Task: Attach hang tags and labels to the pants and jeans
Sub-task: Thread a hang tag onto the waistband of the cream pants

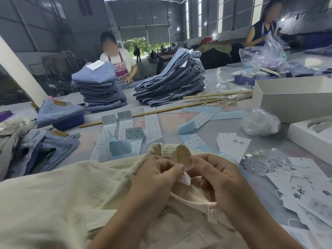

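**Two hands work at the waistband of cream pants**

Two hands meet over a pair of cream pants [53, 194] that lies across the near edge of the table [179, 121]. The left hand [154, 178] has its fingers curled and pinches a small white label [184, 178] between thumb and forefinger, right at the waistband. The right hand [217, 175] is also curled; its thumb and fingertips press on the cream fabric just beside the label, so the two thumbs are almost touching. The waistband is folded up between the hands, and a round beige patch [183, 155] stands just above them.

Behind the pants, strips of small printed stickers [151, 126] on blue backing paper spread over the middle of the table. To the right lie white hang tags [233, 146] with dark writing, and near them a loose bunch of white strings [273, 162]. A crumpled clear plastic bag [260, 123] sits farther right, just beside an open white box [287, 97].

On the left side, blue jeans [50, 146] lie unfolded. Two tall stacks of folded jeans [170, 83] stand at the far side. A person in a patterned apron [122, 69] stands behind the left stack, and another person works at the far right.
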The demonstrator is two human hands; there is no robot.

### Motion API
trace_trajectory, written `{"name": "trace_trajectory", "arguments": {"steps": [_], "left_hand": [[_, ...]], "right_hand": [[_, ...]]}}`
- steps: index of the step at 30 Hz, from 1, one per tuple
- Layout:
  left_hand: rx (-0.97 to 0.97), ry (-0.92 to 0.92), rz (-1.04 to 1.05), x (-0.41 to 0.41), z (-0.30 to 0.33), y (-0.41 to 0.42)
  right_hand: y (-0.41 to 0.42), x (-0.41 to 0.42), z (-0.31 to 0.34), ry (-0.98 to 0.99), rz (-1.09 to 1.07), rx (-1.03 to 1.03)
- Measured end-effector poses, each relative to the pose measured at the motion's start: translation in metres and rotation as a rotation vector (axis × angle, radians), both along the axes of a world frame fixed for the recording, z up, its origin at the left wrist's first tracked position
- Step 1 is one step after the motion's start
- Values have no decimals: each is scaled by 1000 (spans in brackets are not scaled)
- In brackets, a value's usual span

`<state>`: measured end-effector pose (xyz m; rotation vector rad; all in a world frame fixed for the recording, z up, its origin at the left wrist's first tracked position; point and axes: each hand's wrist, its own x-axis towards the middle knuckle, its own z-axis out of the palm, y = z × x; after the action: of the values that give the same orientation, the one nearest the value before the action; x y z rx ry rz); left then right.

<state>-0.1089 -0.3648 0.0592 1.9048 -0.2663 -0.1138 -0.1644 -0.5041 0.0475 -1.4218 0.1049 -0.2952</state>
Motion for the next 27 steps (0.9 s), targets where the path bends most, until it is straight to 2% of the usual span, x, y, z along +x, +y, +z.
{"name": "trace_trajectory", "arguments": {"steps": [2, 5, 11, 14, 21, 27], "left_hand": [[-33, 14, -10, -2, 0, 1], [1, -5, -11, -4, -1, 3], [25, 15, 13, -7, 0, 2], [44, 3, 22, -7, -1, 0], [185, -125, 38, -1, -6, -4], [393, -249, 37, 7, -5, -20]], "right_hand": [[0, 4, -2, 36, -16, -11], [1, 7, -8, 54, -41, -139], [-1, 9, -13, 40, -32, -120], [-1, 8, -13, 21, -51, -177], [-5, 16, -18, 14, -132, -328], [-12, 16, -19, 2, -189, -353]]}}
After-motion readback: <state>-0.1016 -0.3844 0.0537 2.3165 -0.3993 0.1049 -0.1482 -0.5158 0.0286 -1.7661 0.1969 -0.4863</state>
